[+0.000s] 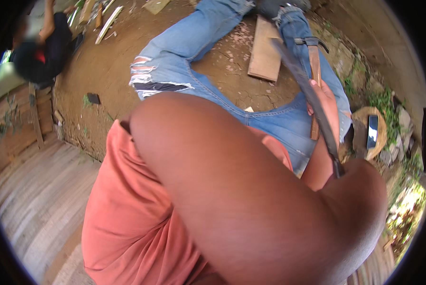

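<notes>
My bare left arm crosses the lower middle of the head view. At its end my left hand bends in at the right, closed round the lower end of a long, dark, flat, blade-like strip; its fingers are mostly hidden. The strip slants up and left over my lap. Behind it, above my right thigh, my right hand wraps round the wooden handle of a claw hammer. The hammer stands head-up in the view, its metal head against my jeans. Part of the right hand is covered by the strip.
A wooden board lies on the dirt between my legs. To the right, a phone rests on a cut log beside stones and plants. Another person is at upper left, near wood scraps. Planks cover the lower left.
</notes>
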`<state>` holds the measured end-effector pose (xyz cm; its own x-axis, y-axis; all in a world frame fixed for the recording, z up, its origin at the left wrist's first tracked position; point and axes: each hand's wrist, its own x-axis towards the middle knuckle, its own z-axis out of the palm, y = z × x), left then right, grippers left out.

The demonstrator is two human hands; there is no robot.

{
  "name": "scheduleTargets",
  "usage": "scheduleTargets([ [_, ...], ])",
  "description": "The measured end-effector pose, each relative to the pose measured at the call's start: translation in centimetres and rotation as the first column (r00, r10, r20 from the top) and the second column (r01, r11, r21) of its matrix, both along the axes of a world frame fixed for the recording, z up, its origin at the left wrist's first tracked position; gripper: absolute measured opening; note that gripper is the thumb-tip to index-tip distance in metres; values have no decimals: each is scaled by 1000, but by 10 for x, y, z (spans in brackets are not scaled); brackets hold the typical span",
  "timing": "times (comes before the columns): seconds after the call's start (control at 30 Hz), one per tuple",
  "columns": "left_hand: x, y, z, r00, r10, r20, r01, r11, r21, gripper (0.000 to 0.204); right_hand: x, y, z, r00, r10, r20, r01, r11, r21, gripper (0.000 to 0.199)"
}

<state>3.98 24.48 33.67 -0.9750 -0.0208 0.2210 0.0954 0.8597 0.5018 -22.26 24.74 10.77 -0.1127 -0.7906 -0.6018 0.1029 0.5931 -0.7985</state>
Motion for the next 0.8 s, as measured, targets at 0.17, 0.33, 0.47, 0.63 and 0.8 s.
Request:
scheduleTargets([
  [0.17,-3,17,3,987,-3,159,7,1000,-23,17,-24,24,-17,995,-70,65,72,997,-25,28],
  [0.33,-3,14,2,970,-55,236,56,998,-1,16,-31,32,-36,981,-134,139,152,980,-132,29],
  [0.47,-24,19,-10,965,-51,259,54,999,-2,16,-36,19,-43,966,-189,179,203,977,-61,24],
  [0.63,-20,16,17,975,-68,210,70,998,-1,16,-32,14,-41,950,-156,270,177,983,-53,26],
  [0.8,-26,-7,35,990,-82,117,84,996,-16,17,-42,17,-44,962,-229,150,237,971,-39,30],
])
